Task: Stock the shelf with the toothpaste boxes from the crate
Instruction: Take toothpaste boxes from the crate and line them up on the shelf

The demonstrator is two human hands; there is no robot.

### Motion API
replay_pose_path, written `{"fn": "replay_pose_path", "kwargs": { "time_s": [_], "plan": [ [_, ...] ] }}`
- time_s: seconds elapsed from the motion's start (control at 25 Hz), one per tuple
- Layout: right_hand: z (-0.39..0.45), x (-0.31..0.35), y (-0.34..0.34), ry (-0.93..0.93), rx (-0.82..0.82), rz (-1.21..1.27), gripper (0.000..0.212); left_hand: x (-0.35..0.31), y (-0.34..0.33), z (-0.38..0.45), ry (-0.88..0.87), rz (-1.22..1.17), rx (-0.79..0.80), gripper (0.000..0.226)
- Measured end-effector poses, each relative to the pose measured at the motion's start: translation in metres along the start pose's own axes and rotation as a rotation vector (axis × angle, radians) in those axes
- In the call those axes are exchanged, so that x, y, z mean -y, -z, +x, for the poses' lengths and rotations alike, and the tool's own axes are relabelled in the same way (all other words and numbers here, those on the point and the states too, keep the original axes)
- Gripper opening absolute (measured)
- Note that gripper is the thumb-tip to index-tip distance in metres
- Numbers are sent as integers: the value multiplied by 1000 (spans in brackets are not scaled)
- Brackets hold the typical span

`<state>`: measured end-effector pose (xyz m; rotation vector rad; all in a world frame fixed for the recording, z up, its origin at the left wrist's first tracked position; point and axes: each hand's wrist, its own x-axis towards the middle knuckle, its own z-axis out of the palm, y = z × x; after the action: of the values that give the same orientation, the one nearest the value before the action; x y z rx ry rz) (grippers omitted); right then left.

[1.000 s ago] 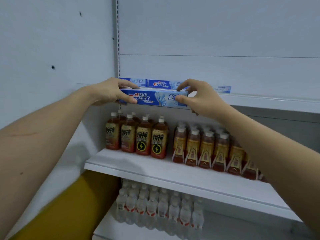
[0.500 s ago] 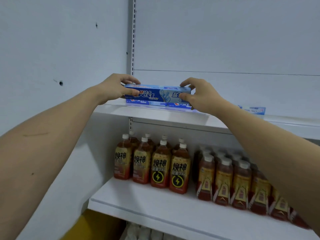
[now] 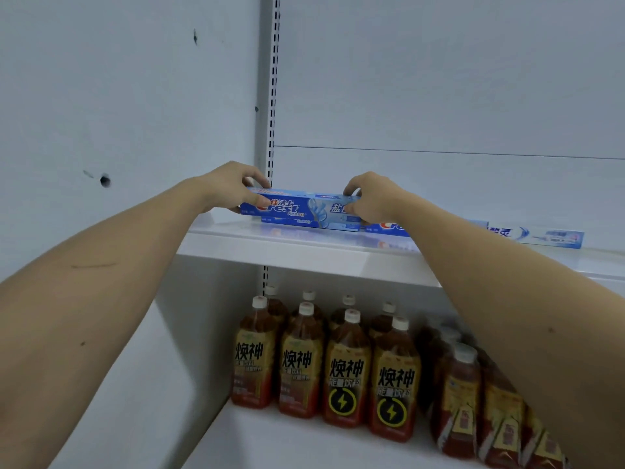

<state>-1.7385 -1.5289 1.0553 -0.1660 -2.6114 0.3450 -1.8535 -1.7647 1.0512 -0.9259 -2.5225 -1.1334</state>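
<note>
A blue Crest toothpaste box [image 3: 301,208] lies lengthwise at the left end of the white upper shelf [image 3: 304,248], on top of another blue box [image 3: 304,223] whose lower edge shows beneath it. My left hand [image 3: 233,186] grips its left end, thumb on the front face. My right hand [image 3: 370,198] grips its right end. More toothpaste boxes [image 3: 541,235] lie in a row to the right along the shelf, partly hidden by my right forearm. The crate is out of view.
A slotted upright [image 3: 270,96] runs up the back panel right behind the box's left end. On the shelf below stand brown drink bottles with yellow labels [image 3: 341,370]. A white wall with small holes [image 3: 105,180] closes the left side.
Both hands have carried the box from in front of the shelf edge inward onto the stack on the upper shelf. The camera has tilted up, so the lower shelves dropped out of view.
</note>
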Motion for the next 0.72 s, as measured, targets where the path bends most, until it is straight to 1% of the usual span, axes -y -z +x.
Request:
{"fn": "replay_pose_path", "kwargs": {
  "time_s": [0.12,0.24,0.32,0.4,0.52,0.64,0.72],
  "plan": [
    [15,2,-12,-48,53,-48,28,12,-3,14,30,38,54,33],
    [19,-3,-16,-82,99,-98,40,18,-10,23,87,75,111,35],
    [17,-6,-16,-95,114,-98,48,19,-15,27,85,73,98,38],
    [14,-7,-15,-106,111,-86,51,20,-17,28,89,65,87,42],
    [6,-5,-9,-101,102,-59,48,12,-16,22,116,78,85,51],
    [-7,-6,-1,-93,97,-8,47,-9,-19,8,90,183,10,60],
    [-20,-10,5,-101,86,47,48,-27,-22,-4,77,195,-38,63]
  ]
}}
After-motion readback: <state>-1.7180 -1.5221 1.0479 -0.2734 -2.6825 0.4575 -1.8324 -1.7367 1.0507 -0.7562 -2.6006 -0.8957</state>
